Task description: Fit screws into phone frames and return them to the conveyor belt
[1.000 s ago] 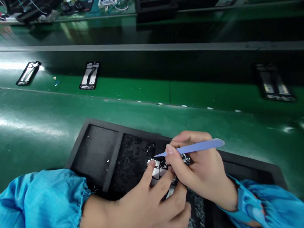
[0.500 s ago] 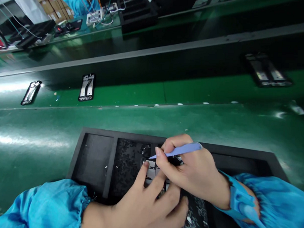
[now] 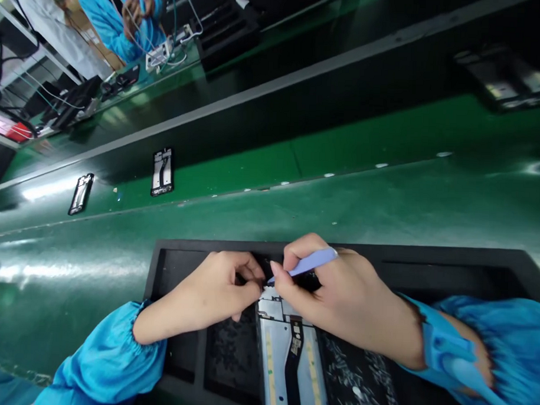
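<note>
My right hand grips pale blue tweezers, their tip pointing left at the top end of an opened phone frame. The frame lies lengthwise in a black foam tray, its silver inner plate and a black flex strip showing. My left hand is curled with its fingertips pinched together right at the tweezers' tip, beside the frame's top left corner. Whatever sits between those fingertips is too small to make out. Both arms wear blue sleeves.
Beyond the tray runs a green conveyor belt carrying phone frames: one at the left, another further left, and a dark one at the far right. A person in blue works at the far bench among cables and black trays.
My left hand has slid off the phone frame to its top left corner and pinched its fingers at the tweezers' tip. The frame now shows uncovered. The view has tilted and pulled back.
</note>
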Action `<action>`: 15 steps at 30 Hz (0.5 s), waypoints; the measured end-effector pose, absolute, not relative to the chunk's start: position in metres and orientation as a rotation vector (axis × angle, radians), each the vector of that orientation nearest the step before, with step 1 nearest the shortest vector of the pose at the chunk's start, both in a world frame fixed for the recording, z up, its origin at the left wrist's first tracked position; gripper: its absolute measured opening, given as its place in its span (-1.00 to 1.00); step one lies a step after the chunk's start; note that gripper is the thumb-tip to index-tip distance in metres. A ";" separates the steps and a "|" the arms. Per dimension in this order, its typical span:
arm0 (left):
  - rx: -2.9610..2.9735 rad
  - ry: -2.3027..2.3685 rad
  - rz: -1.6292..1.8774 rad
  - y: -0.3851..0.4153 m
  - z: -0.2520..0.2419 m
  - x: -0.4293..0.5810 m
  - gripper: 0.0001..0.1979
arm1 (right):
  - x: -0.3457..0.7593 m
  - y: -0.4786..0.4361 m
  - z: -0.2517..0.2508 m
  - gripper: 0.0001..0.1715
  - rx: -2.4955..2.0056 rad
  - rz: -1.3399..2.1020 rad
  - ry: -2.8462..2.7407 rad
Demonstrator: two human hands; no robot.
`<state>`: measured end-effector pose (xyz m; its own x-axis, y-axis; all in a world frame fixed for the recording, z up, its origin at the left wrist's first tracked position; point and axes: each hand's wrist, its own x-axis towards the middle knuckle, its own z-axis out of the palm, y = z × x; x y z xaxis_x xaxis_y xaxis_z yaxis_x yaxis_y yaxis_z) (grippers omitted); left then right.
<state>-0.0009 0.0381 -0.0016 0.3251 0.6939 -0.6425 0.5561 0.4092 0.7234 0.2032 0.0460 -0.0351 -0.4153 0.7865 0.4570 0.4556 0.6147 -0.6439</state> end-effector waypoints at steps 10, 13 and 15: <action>0.915 1.242 0.124 0.047 -0.007 0.002 -0.83 | 0.201 0.049 -0.032 -0.83 -0.926 0.641 -2.025; 0.898 1.246 0.095 0.049 -0.005 0.004 -0.84 | 0.202 0.051 -0.029 -0.81 -0.924 0.708 -2.014; 0.908 1.252 0.082 0.049 -0.004 0.005 -0.87 | 0.204 0.054 -0.027 -0.84 -0.905 0.746 -2.041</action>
<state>0.0046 0.0494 -0.0041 0.3582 0.5166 -0.7777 0.4102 0.6612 0.6281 0.2037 0.0540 -0.0274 -0.4533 0.7931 0.4067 0.3442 0.5767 -0.7410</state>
